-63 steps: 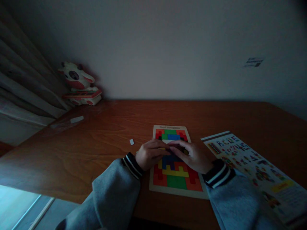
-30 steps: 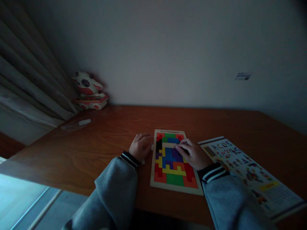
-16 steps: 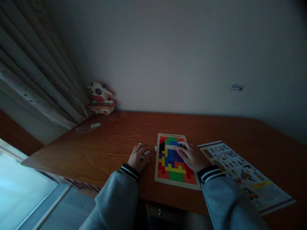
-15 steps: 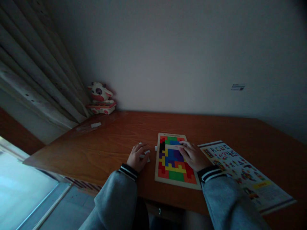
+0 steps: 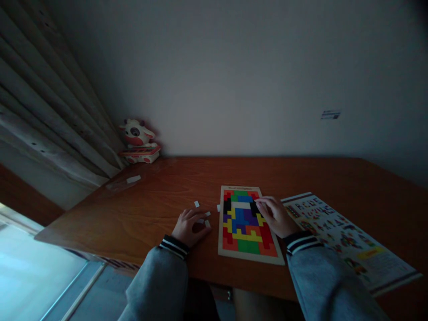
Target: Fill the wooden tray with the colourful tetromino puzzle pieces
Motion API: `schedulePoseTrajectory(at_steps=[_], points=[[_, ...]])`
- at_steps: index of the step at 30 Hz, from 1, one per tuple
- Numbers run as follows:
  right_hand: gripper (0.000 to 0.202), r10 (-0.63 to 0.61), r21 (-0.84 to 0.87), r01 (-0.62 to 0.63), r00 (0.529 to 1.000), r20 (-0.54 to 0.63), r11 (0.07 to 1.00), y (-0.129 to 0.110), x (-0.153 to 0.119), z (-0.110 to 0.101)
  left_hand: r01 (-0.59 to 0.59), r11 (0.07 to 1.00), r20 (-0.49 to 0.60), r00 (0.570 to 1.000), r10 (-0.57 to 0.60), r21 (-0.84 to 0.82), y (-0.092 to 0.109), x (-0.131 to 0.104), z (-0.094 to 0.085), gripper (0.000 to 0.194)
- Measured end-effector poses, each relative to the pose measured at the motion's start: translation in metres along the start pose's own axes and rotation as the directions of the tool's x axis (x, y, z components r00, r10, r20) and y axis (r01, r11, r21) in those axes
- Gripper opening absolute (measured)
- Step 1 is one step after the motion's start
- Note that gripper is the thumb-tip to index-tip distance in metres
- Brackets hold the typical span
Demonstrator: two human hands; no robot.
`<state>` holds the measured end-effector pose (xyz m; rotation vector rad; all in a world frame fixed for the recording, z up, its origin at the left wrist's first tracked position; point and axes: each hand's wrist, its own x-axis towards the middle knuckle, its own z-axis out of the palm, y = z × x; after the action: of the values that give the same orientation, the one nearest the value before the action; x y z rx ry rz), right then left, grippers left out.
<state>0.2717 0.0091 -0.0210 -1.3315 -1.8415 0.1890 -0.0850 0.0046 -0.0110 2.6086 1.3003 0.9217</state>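
The person's left hand (image 5: 187, 228) lay low over the tabletop (image 5: 157, 209), left of the puzzle board (image 5: 247, 256), with its back up and its fingers curved toward the far right. Its thumb reached out to the right, well apart from the forefinger, so that this grip was loose and no piece showed in it. Small white tiles (image 5: 207, 223) were scattered close about the fingers and thumb; one lay farther off, beyond the fingers, and another beside the board's left edge. The left forearm came in from the near left, in a grey sleeve (image 5: 160, 278) with a striped cuff.

The right hand (image 5: 274, 215) was over the board's right edge, wrist to the near right, fingers bent and pointing left. Thumb and fingertips were drawn close together above the black blocks on the right of the board; whether that grip had anything between the tips could not be told.

The board lay flat between the hands, its long side running from near to far, filled with coloured blocks (image 5: 248, 246). A printed sheet (image 5: 347, 240) lay to its right, partly behind the right sleeve. A toy cow (image 5: 138, 142) sat at the far left.
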Motion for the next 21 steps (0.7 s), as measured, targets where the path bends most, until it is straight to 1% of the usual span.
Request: schedulePoseTrajectory(at_steps=[5,10,15,18,21], points=[[0.034,0.057,0.042,-0.056,0.998,-0.032,0.998,0.002,-0.001,0.001,-0.005,1.000,0.035,0.999,0.006,-0.021,0.003,0.001,-0.002,0.039],[0.036,0.129,0.078,-0.123,0.988,-0.083,0.989,0.001,-0.004,0.000,-0.024,0.997,0.025,0.999,0.026,-0.070,0.007,0.003,-0.005,0.028],[0.036,0.168,0.066,-0.161,0.978,-0.121,0.985,0.003,-0.008,-0.004,-0.043,0.992,0.014,0.999,0.045,-0.120,0.006,0.000,0.003,0.021],[0.038,0.182,0.061,-0.175,0.973,-0.139,0.983,0.004,-0.010,-0.006,-0.034,0.989,-0.009,0.999,0.033,-0.143,0.006,-0.002,0.006,0.023],[0.039,0.186,0.065,-0.178,0.973,-0.135,0.982,0.004,-0.011,-0.007,-0.013,0.986,-0.005,1.000,0.012,-0.166,0.005,-0.005,0.001,0.027]])
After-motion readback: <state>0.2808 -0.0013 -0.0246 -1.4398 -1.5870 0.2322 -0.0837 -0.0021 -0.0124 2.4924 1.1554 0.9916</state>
